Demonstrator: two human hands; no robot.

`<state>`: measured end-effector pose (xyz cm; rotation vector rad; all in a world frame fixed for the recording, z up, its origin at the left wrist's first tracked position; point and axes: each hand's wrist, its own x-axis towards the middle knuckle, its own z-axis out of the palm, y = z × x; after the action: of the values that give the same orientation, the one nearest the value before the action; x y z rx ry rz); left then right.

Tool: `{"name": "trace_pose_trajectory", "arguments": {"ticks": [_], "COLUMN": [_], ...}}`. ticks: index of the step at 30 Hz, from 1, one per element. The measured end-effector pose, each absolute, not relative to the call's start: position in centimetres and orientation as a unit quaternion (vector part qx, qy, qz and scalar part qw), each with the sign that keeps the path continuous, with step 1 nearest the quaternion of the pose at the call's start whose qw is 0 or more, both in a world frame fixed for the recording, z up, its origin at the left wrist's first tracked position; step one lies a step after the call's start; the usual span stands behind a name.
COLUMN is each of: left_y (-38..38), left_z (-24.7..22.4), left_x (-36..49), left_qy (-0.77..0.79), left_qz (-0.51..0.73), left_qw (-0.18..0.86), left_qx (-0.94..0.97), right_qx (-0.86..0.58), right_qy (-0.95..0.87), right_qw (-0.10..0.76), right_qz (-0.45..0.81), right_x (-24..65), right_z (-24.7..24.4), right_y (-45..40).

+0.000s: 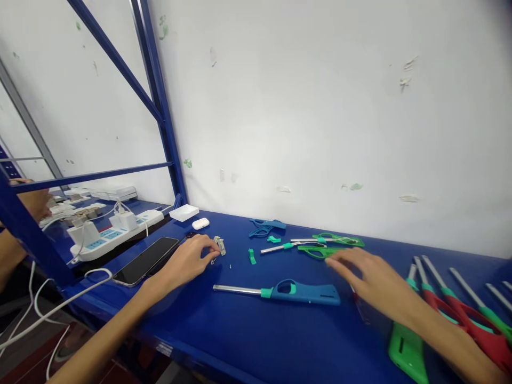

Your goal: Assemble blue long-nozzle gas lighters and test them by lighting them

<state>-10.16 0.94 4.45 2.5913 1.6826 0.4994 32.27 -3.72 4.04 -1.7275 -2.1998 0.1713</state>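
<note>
Clock refs are from the blue lighter (312,294), centre-front on the blue bench top (256,336), lying flat, nozzle to 9, handle to 3. Neither hand is on it.

Left hand (194,254) at 10: narrow gap between thumb and index, tips right by the small clear parts (221,246). Can't tell if it's pinching any. Right hand (370,274) between 2 and 3: fingers loosely curled, blurred, tips by the green handle shell (320,252). Can't confirm contact or a hold.

Other stuff: blue shell pieces (267,228) at 12 by the wall, 1 green clip (252,256) near 11, metal nozzle (272,249) at 12. Red lighters (486,335) at 3, green lighter (407,349) between 3 and 4. Phone (149,260) at 9.

Handling, my read: blue lighter should be light and stiff; nozzle likely slick and prone to roll in the fingers, so grip the handle just to 3 of the trigger loop. Green shell: thin, rigid, could crack if squeezed flat; take it by the long edges. Clear parts: tiny, near weightless, easy to flick off; fingertip pinch, 2 fingers, low force. Clip probably flexes a bit; hold it mid-body.
</note>
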Motion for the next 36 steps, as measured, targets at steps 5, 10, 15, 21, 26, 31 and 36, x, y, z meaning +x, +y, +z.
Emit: {"name": "trace_pose_trajectory", "arguments": {"ticks": [5,10,15,21,26,31,36], "left_y": [1.3,2.1,2.9,2.8,2.4,0.4,-1.5], "left_z": [3.2,2.4,2.1,2.5,4.2,6.2,6.7], "left_x": [-9.5,-9.1,-8.5,-7.4,-6.4,-3.0,3.0], "left_qy": [0.477,0.426,0.392,0.376,0.387,0.373,0.326], "left_qz": [0.131,0.105,0.061,0.033,0.046,0.096,0.156], "left_qw": [0.012,-0.032,-0.094,-0.111,-0.100,-0.043,0.010], "left_qx": [0.869,0.898,0.913,0.919,0.916,0.922,0.932], "right_qx": [-0.729,-0.749,-0.740,-0.728,-0.718,-0.696,-0.664], "right_qy": [-0.681,-0.661,-0.670,-0.684,-0.696,-0.715,-0.723], "right_qw": [0.065,-0.014,-0.049,-0.042,-0.015,0.049,0.165], "right_qz": [-0.024,-0.038,-0.031,-0.028,-0.002,0.044,0.089], "right_x": [34.5,34.1,33.1,33.2,33.7,33.6,33.7], "right_z": [4.5,3.6,2.8,3.0,3.0,3.1,3.9], "right_y": [-3.0,-3.2,-3.3,-3.2,-3.4,-3.7,-3.6]}}
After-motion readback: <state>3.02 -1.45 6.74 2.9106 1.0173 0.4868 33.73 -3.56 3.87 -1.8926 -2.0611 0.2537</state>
